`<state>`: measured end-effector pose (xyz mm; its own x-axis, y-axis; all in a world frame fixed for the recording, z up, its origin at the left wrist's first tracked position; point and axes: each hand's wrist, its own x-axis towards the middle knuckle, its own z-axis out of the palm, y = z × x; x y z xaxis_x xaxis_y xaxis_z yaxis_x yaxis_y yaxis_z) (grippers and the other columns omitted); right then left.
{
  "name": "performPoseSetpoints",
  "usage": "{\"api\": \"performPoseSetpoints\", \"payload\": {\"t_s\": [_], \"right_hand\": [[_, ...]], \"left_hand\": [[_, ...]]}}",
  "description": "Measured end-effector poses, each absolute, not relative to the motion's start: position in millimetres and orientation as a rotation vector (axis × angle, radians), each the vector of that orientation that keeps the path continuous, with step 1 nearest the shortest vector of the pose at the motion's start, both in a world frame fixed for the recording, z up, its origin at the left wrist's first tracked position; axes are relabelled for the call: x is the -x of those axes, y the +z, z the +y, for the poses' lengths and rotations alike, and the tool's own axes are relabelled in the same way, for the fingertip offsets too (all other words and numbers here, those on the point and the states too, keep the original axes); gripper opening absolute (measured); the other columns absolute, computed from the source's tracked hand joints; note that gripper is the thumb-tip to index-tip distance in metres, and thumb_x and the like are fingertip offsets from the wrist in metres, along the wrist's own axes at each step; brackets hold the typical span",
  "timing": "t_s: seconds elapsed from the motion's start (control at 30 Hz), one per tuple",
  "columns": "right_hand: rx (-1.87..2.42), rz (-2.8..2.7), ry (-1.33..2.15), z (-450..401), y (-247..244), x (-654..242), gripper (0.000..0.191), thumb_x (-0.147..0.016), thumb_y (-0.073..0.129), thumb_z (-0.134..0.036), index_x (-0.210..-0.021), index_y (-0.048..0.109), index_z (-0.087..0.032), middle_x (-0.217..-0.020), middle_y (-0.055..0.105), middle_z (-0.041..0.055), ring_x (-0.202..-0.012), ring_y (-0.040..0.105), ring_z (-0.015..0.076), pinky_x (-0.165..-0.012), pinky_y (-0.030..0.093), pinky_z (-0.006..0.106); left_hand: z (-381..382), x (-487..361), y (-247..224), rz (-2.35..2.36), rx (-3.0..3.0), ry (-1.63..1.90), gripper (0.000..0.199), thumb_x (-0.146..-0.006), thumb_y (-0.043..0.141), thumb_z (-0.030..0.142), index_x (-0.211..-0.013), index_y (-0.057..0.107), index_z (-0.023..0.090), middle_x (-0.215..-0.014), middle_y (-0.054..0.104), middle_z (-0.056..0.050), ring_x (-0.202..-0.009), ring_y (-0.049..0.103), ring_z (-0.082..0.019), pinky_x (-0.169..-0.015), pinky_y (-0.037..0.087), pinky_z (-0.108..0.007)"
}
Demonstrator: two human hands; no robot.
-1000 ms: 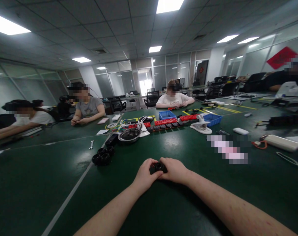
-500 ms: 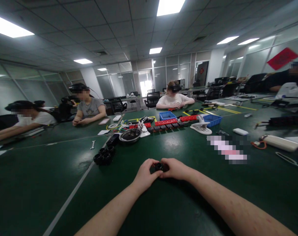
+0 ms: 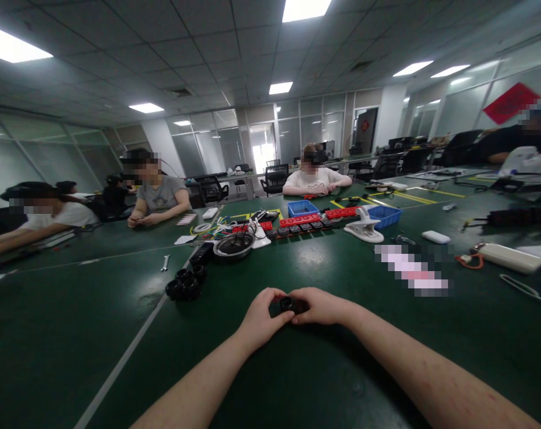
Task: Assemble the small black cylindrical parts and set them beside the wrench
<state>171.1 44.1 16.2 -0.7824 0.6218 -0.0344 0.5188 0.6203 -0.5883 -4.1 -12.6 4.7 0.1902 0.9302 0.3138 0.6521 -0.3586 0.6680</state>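
Note:
Between my two hands, close above the green table (image 3: 235, 333), is a small black round part (image 3: 287, 303) with a ring-shaped opening; its exact kind is unclear. My left hand (image 3: 264, 313) is closed on it from the left, thumb in front and fingers behind. From the right, my right hand (image 3: 317, 305) grips it too, its thumb meeting the left thumb at the near side. Fingers cover part of it. Further left sits a cluster of similar black round parts (image 3: 185, 285).
Beyond lie a metal bowl (image 3: 233, 255), a black box (image 3: 202, 253), a wrench (image 3: 165, 263), red strips (image 3: 299, 220), blue trays (image 3: 385, 218) and a white clip stand (image 3: 364, 229). A beige cylindrical object (image 3: 508, 256) lies right. Several people sit around the table.
The view has shifted slightly, so things on the left appear a little further left. Both hands keep their hold on the black part, with hardly any movement.

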Motion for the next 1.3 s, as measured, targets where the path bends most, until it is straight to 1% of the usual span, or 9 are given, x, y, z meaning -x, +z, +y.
{"api": "performPoseSetpoints", "payload": {"t_s": [0.13, 0.37, 0.5, 0.57, 0.67, 0.83, 0.97, 1.13, 1.3], "right_hand": [[1.057, -2.675, 0.815, 43.2, 15.5, -168.6, 0.021, -0.066, 0.063, -0.029, -0.082, 0.056, -0.016, -0.074, 0.058, -0.0003, -0.065, 0.052, 0.0129, -0.052, 0.033, 0.02], [1.29, -2.676, 0.301, 29.6, 10.5, -153.6, 0.042, -0.063, 0.059, -0.054, -0.084, 0.057, -0.017, -0.08, 0.061, 0.0065, -0.072, 0.057, 0.0216, -0.056, 0.037, 0.026], [1.329, -2.703, 0.292, 26.1, 13.3, -153.8, 0.055, -0.057, 0.058, -0.063, -0.089, 0.056, -0.017, -0.083, 0.061, 0.0081, -0.073, 0.058, 0.0238, -0.059, 0.039, 0.028], [1.27, -2.695, 0.405, 27.7, 17.6, -158.5, 0.056, -0.058, 0.06, -0.06, -0.094, 0.054, -0.018, -0.086, 0.061, 0.0076, -0.075, 0.057, 0.0226, -0.059, 0.039, 0.027], [1.083, -2.693, 0.633, 33.7, 22.5, -166.4, 0.046, -0.063, 0.063, -0.046, -0.1, 0.054, -0.02, -0.088, 0.06, 0.0044, -0.075, 0.056, 0.0187, -0.058, 0.038, 0.024], [0.976, -2.668, 0.813, 41.5, 18.9, -169.1, 0.024, -0.068, 0.061, -0.03, -0.089, 0.058, -0.018, -0.078, 0.06, 0.0004, -0.067, 0.054, 0.0137, -0.055, 0.035, 0.021], [1.15, -2.614, 0.664, 39.2, 10.6, -160.9, 0.03, -0.064, 0.063, -0.039, -0.084, 0.057, -0.018, -0.075, 0.06, 0.0012, -0.065, 0.054, 0.0147, -0.051, 0.033, 0.021], [1.291, -2.602, 0.257, 33.3, 2.8, -150.5, 0.032, -0.069, 0.055, -0.047, -0.081, 0.057, -0.017, -0.076, 0.06, 0.0063, -0.068, 0.055, 0.0195, -0.055, 0.034, 0.025], [1.163, -2.624, 0.408, 35.8, 7.9, -158.6, 0.038, -0.065, 0.06, -0.048, -0.085, 0.056, -0.017, -0.081, 0.06, 0.0064, -0.071, 0.054, 0.0187, -0.057, 0.035, 0.024]], "left_hand": [[-11.9, 3.8, 2.7, 1.467, -2.063, 0.982, 0.024, -0.068, 0.062, 0.024, -0.091, 0.056, 0.019, -0.088, 0.056, -0.002, -0.083, 0.053, -0.017, -0.073, 0.042, -0.029], [-13.1, 1.2, -1.2, 1.571, -2.072, 1.049, 0.024, -0.065, 0.065, 0.025, -0.086, 0.055, 0.019, -0.086, 0.055, -0.001, -0.082, 0.052, -0.018, -0.073, 0.042, -0.031], [-14.3, 2.5, 0.2, 1.63, -2.096, 1.089, 0.039, -0.059, 0.069, 0.028, -0.094, 0.053, 0.02, -0.093, 0.054, -0.002, -0.086, 0.051, -0.02, -0.076, 0.041, -0.034], [-13.9, 3.9, 1.1, 1.607, -2.086, 1.078, 0.041, -0.06, 0.069, 0.029, -0.096, 0.052, 0.02, -0.095, 0.054, -0.003, -0.087, 0.051, -0.02, -0.077, 0.041, -0.033], [-12.6, 5.5, 2.0, 1.549, -2.075, 1.0, 0.03, -0.064, 0.066, 0.029, -0.09, 0.056, 0.02, -0.089, 0.055, -0.002, -0.085, 0.052, -0.019, -0.075, 0.042, -0.031], [-10.7, 6.4, 3.7, 1.446, -2.065, 0.95, 0.025, -0.069, 0.062, 0.025, -0.094, 0.059, 0.021, -0.089, 0.058, -0.003, -0.085, 0.054, -0.019, -0.075, 0.043, -0.03], [-9.7, 5.1, 1.8, 1.445, -2.057, 0.97, 0.027, -0.069, 0.063, 0.023, -0.095, 0.059, 0.021, -0.09, 0.059, -0.003, -0.085, 0.054, -0.019, -0.076, 0.042, -0.03], [-9.7, 1.6, -4.8, 1.677, -2.0, 1.038, 0.024, -0.064, 0.066, 0.029, -0.084, 0.056, 0.019, -0.083, 0.056, -0.002, -0.081, 0.053, -0.019, -0.071, 0.043, -0.031], [-9.2, 8.6, -2.9, 1.535, -2.019, 1.084, 0.05, -0.063, 0.067, 0.028, -0.109, 0.049, 0.019, -0.103, 0.052, -0.006, -0.092, 0.051, -0.02, -0.081, 0.042, -0.033]]}}
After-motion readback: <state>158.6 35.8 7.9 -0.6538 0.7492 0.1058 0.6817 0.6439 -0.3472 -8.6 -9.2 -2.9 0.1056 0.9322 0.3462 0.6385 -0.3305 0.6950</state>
